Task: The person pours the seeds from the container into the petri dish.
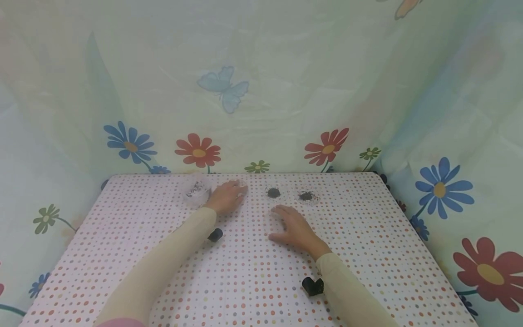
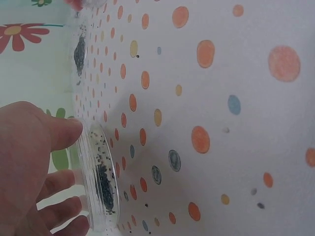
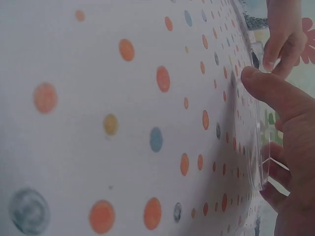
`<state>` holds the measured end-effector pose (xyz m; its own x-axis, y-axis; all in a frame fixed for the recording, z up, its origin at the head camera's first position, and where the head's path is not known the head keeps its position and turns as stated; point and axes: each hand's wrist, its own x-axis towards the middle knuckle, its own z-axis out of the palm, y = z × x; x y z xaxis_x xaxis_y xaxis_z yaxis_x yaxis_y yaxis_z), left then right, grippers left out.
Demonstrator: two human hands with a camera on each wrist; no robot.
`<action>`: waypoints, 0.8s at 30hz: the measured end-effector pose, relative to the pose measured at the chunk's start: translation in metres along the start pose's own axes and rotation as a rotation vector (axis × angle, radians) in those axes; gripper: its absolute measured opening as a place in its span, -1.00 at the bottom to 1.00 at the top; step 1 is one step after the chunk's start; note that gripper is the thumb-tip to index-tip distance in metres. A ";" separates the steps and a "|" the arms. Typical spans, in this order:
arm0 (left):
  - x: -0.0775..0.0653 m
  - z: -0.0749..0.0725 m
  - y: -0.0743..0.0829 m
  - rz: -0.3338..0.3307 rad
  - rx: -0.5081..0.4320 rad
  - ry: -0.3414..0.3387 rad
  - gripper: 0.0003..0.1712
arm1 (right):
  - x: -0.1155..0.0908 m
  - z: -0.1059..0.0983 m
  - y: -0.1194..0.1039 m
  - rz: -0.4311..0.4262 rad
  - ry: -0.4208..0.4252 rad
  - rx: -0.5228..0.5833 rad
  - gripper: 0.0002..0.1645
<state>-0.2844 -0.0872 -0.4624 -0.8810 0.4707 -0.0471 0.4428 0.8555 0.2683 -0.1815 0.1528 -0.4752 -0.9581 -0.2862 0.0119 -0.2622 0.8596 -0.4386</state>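
So the left hand (image 1: 226, 198) is pinching a clear round plastic dish (image 2: 91, 172) of black grains (image 2: 105, 189), way back on the white dotted tabletop (image 1: 245, 281). Right hand (image 1: 296, 229) grips a shallow clear plastic piece (image 3: 254, 157) closer in.

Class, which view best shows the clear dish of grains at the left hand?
The left wrist view: it shows the clear dish close up, with dark grains inside and the left hand at its edge. The head view has that hand covering much of it; the right wrist view shows only a small part.
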 end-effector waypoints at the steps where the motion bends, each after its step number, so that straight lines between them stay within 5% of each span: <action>1: 0.000 0.000 0.000 0.001 0.002 0.001 -0.49 | 0.001 0.000 0.000 -0.002 -0.001 -0.002 -0.06; 24: -0.001 -0.002 0.001 0.012 0.018 -0.004 -0.49 | 0.008 -0.009 -0.002 0.007 0.013 -0.049 -0.06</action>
<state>-0.2838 -0.0870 -0.4604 -0.8750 0.4818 -0.0481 0.4562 0.8535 0.2517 -0.1900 0.1527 -0.4658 -0.9614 -0.2745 0.0206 -0.2601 0.8813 -0.3946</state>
